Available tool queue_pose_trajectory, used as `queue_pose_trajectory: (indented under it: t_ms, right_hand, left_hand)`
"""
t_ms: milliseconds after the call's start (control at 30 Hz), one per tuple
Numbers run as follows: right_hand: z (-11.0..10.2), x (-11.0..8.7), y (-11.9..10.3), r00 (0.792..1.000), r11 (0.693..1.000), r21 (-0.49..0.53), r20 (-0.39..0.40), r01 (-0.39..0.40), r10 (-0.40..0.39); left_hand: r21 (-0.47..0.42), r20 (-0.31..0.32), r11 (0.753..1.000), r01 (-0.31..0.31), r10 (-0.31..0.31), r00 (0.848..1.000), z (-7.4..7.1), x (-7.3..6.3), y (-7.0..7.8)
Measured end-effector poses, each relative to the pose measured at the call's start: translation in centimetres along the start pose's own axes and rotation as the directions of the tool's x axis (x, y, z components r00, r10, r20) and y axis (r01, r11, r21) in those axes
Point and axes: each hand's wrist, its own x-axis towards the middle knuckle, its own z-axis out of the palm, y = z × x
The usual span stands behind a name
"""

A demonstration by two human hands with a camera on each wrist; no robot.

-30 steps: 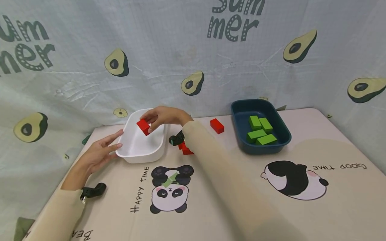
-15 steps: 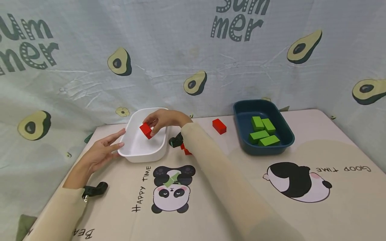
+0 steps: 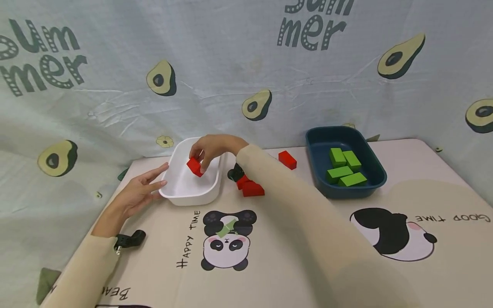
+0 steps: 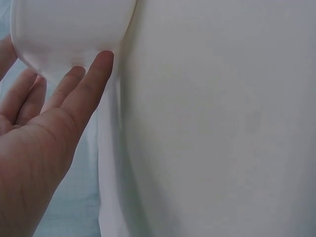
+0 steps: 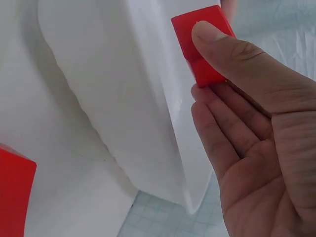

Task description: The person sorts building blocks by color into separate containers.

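My right hand [image 3: 216, 147] pinches a red block [image 3: 195, 167] between thumb and fingers, over the inside of a white rectangular bin [image 3: 181, 199]. In the right wrist view the thumb presses the upper face of the same block [image 5: 205, 47], beside the bin's wall [image 5: 118, 89]. My left hand [image 3: 136, 192] has its fingers extended against the bin's left side. From the left wrist view, those fingertips touch the outer wall of the bin [image 4: 74, 24]. Several red blocks [image 3: 253, 189] lie right of the bin, partly hidden by the right wrist and sleeve.
One more red block [image 3: 287, 160] lies at the back, between the bins. A dark blue bin [image 3: 346, 192] stands further right with several green blocks [image 3: 339, 173] in it. A printed fabric backdrop [image 3: 215, 55] hangs right behind the table [image 3: 277, 265].
The head view has turned slightly left, so the scene shifts right. The right hand still holds the red block over the white bin. More of the red blocks beside the bin shows now.
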Motion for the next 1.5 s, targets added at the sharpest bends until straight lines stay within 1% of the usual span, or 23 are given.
queue_pose_trajectory:
  t_ms: [133,267,467,600,700,800,933,1033,1233,1367,1500]
  right_hand:
    - [0.2,0.1,0.0,1.000,0.999,-0.051,-0.006,0.004,-0.004]
    - [1.0,0.2,-0.1,1.000,0.994,-0.106,-0.005,-0.003,0.003]
    - [1.7,0.4,-0.7,1.000,0.993,-0.115,0.015,-0.005,0.007]
    - [1.6,0.7,-1.4,0.998,0.993,-0.117,0.061,0.029,-0.022]
    - [1.5,1.1,-1.6,0.993,0.993,-0.108,0.108,0.056,-0.045]
    - [1.7,1.4,-1.8,0.990,0.994,-0.099,0.138,0.055,-0.041]
    - [2.5,1.9,-1.9,0.987,0.991,-0.123,0.158,0.057,-0.037]
    - [3.2,2.0,-2.1,0.986,0.986,-0.150,0.161,0.068,-0.044]
    - [4.1,1.8,-1.8,0.987,0.989,-0.151,0.157,0.007,0.017]
    - [3.9,1.3,-1.6,0.987,0.988,-0.154,0.160,-0.009,0.033]
    - [3.3,0.4,-1.4,0.992,0.987,-0.160,0.126,0.013,0.008]
  left_hand:
    - [-0.012,-0.006,1.000,0.006,-0.006,1.000,0.1,0.0,0.0]
    - [-0.002,-0.017,1.000,0.008,-0.008,1.000,0.2,-0.1,0.0]
    - [0.007,-0.025,1.000,0.011,-0.010,1.000,0.1,-0.1,0.1]
    - [0.012,-0.025,1.000,0.006,-0.005,1.000,0.1,0.1,0.2]
    - [-0.004,-0.025,1.000,0.010,-0.010,1.000,0.2,0.2,0.3]
    - [-0.008,-0.026,1.000,0.021,-0.021,0.999,0.3,0.3,0.3]
    - [0.013,-0.033,0.999,0.030,-0.029,0.999,0.2,0.2,0.1]
    - [0.024,-0.040,0.999,0.027,-0.026,0.999,0.1,0.1,0.0]
    - [0.012,-0.033,1.000,0.024,-0.024,0.999,0.1,0.1,0.0]
    - [-0.014,-0.024,1.000,0.016,-0.016,1.000,0.0,0.0,-0.1]
    - [-0.031,-0.007,1.000,-0.006,0.006,1.000,-0.1,0.2,-0.4]
